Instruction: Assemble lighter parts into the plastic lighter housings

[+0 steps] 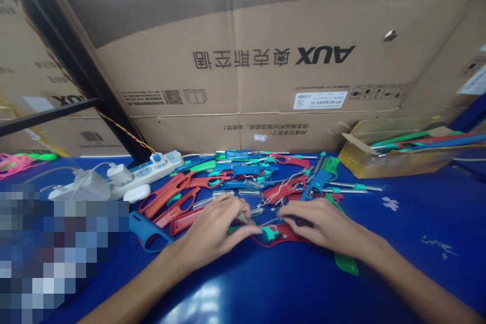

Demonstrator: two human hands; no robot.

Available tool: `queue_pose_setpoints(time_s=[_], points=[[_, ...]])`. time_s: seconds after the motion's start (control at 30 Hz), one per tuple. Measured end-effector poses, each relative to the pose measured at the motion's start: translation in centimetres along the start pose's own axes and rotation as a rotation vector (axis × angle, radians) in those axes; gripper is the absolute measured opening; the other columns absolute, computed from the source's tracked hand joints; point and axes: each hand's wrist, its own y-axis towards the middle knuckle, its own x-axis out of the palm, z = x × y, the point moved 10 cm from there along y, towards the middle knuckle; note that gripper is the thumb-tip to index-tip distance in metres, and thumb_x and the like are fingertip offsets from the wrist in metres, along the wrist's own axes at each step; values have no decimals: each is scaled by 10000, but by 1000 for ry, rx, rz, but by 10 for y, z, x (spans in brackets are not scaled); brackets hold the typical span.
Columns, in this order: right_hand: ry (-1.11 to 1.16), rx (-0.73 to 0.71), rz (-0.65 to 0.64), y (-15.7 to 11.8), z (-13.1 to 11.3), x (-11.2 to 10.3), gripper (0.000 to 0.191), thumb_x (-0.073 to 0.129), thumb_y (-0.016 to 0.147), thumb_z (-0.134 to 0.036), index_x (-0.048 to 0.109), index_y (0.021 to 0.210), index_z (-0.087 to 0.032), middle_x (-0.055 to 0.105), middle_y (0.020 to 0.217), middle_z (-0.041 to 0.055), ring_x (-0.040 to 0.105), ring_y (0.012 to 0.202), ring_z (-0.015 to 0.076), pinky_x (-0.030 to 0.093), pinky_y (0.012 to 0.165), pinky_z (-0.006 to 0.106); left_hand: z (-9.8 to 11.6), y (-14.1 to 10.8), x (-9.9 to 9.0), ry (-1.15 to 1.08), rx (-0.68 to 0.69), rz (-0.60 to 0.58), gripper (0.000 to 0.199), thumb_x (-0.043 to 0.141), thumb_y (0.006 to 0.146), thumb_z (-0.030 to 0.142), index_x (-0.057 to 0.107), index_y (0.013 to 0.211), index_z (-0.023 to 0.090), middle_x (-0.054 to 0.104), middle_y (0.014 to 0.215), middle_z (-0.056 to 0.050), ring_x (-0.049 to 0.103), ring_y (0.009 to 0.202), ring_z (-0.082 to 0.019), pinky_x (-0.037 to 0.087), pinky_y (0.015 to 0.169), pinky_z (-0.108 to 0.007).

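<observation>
Just in front of me lies a red lighter shell half (290,234) with a turquoise trigger (270,234) and thin wires in it. My left hand (224,223) is over its left end, fingers curled around a small clear part (245,218) whose kind is hard to see; the thumb stretches toward the trigger. At the shell's right side my right hand (322,220) is closed, thumb and fingers pinched together. Something small and dark shows under its fingers, too hidden to name. Left of my hands is a blue shell half (150,230); a green shell half (345,263) lies below my right wrist.
Behind my hands spreads a pile of red, blue and green lighter shells (245,169), metal tubes and clear tanks. A white power strip (157,167) with chargers stands left, a cardboard box (395,162) of lighter parts right. A cardboard wall (243,20) closes the back.
</observation>
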Motion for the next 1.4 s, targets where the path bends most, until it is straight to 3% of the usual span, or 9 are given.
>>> queue_pose_setpoints(time_s=[0.43, 0.57, 0.7, 0.77, 0.9, 1.03, 1.4], points=[[-34, -42, 13, 2, -7, -7, 226, 435, 983, -202, 642, 1072, -208, 706, 996, 58, 662, 832, 159, 488, 689, 277, 4, 0, 0, 14, 33, 1, 218, 602, 977, 407, 552, 963, 195, 665, 864, 1, 618, 782, -159, 477, 730, -302], [-40, -42, 9, 1, -8, -7, 221, 436, 982, -197, 639, 1068, -204, 705, 1001, 59, 659, 835, 158, 485, 692, 279, -2, 0, 4, -10, -16, -32, 186, 627, 964, 363, 533, 989, 204, 667, 954, -10, 624, 865, -171, 491, 768, -312], [-40, -32, 9, 1, -7, -5, 221, 432, 988, -210, 638, 1068, -208, 705, 1009, 56, 658, 835, 162, 485, 695, 293, 1, -1, 4, -45, 26, -11, 100, 585, 991, 277, 518, 996, 203, 654, 1047, -17, 625, 958, -160, 490, 836, -310], [-37, -32, 13, 0, -7, -5, 222, 430, 988, -207, 637, 1067, -207, 703, 1013, 53, 656, 839, 163, 486, 696, 297, 1, -1, 5, -9, 42, -14, 87, 549, 1011, 258, 528, 1077, 205, 652, 1085, -27, 618, 1000, -166, 480, 880, -328], [-33, -30, 17, 0, -6, -5, 227, 428, 992, -203, 636, 1083, -206, 703, 1014, 47, 659, 851, 163, 488, 706, 300, 7, -1, 9, 80, 95, -59, 249, 510, 1030, 233, 513, 1279, 234, 632, 1172, -42, 585, 1067, -185, 444, 930, -363], [-32, -42, 18, -1, -6, -3, 231, 431, 1000, -210, 631, 1115, -209, 703, 1037, 46, 663, 883, 162, 492, 735, 300, 12, 0, 11, 83, 135, -85, 176, 513, 1031, 227, 583, 1192, 242, 640, 1127, -24, 586, 1011, -172, 423, 906, -356], [-46, -63, 26, -1, -8, -3, 234, 428, 1011, -229, 637, 1112, -202, 700, 1000, 42, 655, 833, 149, 484, 704, 285, 8, -1, 13, 71, 97, -103, 250, 529, 1028, 293, 548, 1267, 226, 650, 1043, -21, 585, 981, -178, 408, 947, -370]])
